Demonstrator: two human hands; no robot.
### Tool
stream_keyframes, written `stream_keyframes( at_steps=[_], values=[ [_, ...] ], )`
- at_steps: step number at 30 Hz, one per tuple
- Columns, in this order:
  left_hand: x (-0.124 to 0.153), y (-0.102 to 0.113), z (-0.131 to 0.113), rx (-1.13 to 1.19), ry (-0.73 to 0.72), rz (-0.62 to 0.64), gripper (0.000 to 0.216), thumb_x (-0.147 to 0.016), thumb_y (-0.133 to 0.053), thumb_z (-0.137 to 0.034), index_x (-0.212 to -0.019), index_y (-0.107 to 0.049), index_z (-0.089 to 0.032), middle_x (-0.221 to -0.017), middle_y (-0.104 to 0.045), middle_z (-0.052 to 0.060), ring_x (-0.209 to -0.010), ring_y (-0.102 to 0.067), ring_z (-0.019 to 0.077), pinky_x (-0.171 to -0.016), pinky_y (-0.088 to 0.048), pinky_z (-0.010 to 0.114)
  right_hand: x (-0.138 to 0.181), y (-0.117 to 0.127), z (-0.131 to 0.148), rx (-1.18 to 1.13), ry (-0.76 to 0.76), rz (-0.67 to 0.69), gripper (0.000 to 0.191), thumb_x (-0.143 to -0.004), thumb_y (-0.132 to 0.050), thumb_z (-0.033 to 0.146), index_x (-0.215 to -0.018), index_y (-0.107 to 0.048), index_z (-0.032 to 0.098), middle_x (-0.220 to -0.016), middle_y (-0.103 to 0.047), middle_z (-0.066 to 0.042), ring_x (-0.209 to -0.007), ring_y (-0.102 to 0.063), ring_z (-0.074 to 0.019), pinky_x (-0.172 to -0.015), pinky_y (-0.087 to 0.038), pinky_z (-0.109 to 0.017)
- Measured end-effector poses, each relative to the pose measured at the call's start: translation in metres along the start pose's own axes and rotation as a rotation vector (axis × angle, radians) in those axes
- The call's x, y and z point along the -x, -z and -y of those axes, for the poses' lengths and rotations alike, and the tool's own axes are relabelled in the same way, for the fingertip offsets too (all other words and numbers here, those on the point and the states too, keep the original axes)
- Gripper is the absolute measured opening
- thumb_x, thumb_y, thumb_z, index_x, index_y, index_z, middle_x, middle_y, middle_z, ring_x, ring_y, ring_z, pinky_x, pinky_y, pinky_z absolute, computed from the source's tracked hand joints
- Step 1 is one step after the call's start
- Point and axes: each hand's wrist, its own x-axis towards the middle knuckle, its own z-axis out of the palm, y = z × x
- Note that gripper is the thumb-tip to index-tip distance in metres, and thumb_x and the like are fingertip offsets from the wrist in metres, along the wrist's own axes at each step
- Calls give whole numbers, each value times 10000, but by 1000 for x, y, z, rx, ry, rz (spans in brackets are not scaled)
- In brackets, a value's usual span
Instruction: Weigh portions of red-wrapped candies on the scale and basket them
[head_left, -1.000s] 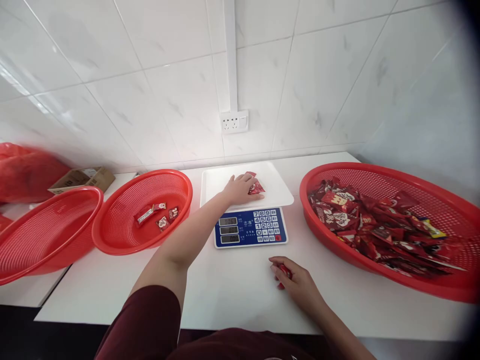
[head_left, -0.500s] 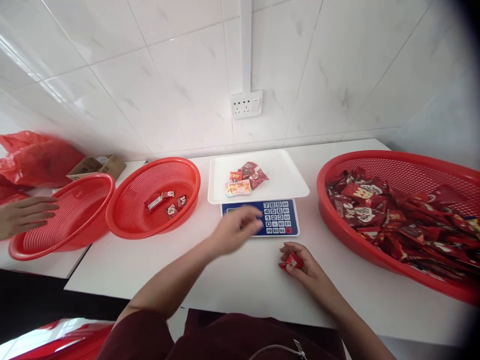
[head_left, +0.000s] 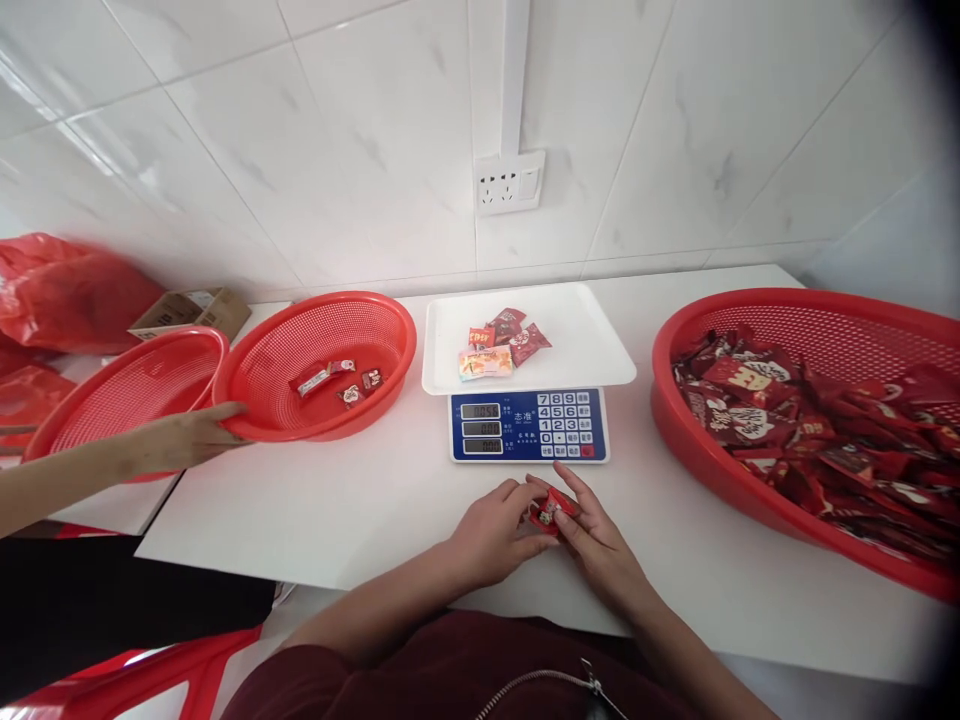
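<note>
Between my two hands is a small red candy packet [head_left: 551, 508], held over the white table in front of the scale. My left hand [head_left: 501, 530] pinches its left side with thumb and fingers. Around its right side my right hand [head_left: 592, 535] is closed, thumb on top and one finger stretched out. Just beyond stands a blue digital scale [head_left: 525, 440] with lit number displays and a keypad. On its white tray [head_left: 585, 340] lie several wrapped sweets, among them an orange-and-white packet [head_left: 486, 362] and dark red packets [head_left: 529, 343].
At right, a large red basket [head_left: 667, 400] is heaped with red packets. A red basket [head_left: 397, 370] on the left holds several sweets; a co-worker's hand [head_left: 187, 437] touches its rim. Farther left are another red basket [head_left: 75, 410], a cardboard box [head_left: 202, 312] and a red bag [head_left: 67, 295].
My left hand has come back from the scale to the packet, which my right hand has moved slightly left. The co-worker's hand has moved right onto the middle basket's rim.
</note>
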Motion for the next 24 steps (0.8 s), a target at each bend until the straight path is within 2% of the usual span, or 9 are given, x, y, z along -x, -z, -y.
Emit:
stream_keyframes(
  at_steps=[5,10,14,17,20,22,24],
  values=[
    [0,0,1,9,10,12,401,-787,-563,-415,-1156,-515,-266,-973,-552,49,-816,-530,193,-745,-436,312,-1,-1,1,36,18,-10,599,-828,-534,456,-1365,-318,302,-1362,-472,-100,-1163,-523,-223,-1016,-365,-449],
    [-2,-4,-1,187,23,-15,306,-816,-539,-351,-1102,-535,-243,-1022,-604,44,-815,-563,178,-766,-447,310,0,-2,0,111,62,-15,580,-847,-509,443,-1376,-316,304,-1385,-446,-74,-1245,-438,-212,-1064,-299,-455],
    [-6,-2,-3,311,-34,-118,223,-830,-525,-285,-1035,-585,-218,-1014,-626,50,-852,-585,174,-779,-457,293,1,0,-2,114,95,-7,602,-868,-470,449,-1410,-238,326,-1399,-428,-59,-1285,-383,-198,-1086,-259,-447],
    [-17,19,-9,231,-111,-287,181,-839,-517,-290,-972,-622,-228,-975,-637,44,-880,-578,179,-784,-455,287,1,1,-4,47,114,66,646,-877,-440,474,-1432,-141,334,-1368,-466,-82,-1242,-444,-207,-1042,-331,-462],
    [-40,56,-20,129,-156,-484,191,-833,-527,-329,-966,-628,-236,-966,-639,44,-864,-581,183,-777,-456,294,2,0,-5,46,123,127,660,-873,-447,479,-1434,-135,324,-1295,-537,-114,-1169,-518,-222,-979,-396,-479],
    [-58,82,-27,28,-183,-587,236,-842,-509,-356,-1021,-608,-237,-1011,-630,51,-884,-578,188,-789,-455,309,2,-1,-6,74,121,128,663,-867,-460,481,-1431,-156,311,-1251,-570,-127,-1140,-541,-229,-959,-412,-485],
    [-72,102,-33,-125,-218,-630,322,-853,-491,-367,-1143,-539,-235,-1132,-586,71,-1014,-537,210,-839,-447,341,3,-1,-8,97,109,123,687,-857,-471,495,-1433,-156,295,-1221,-589,-133,-1114,-558,-230,-947,-421,-485]
  ],
)
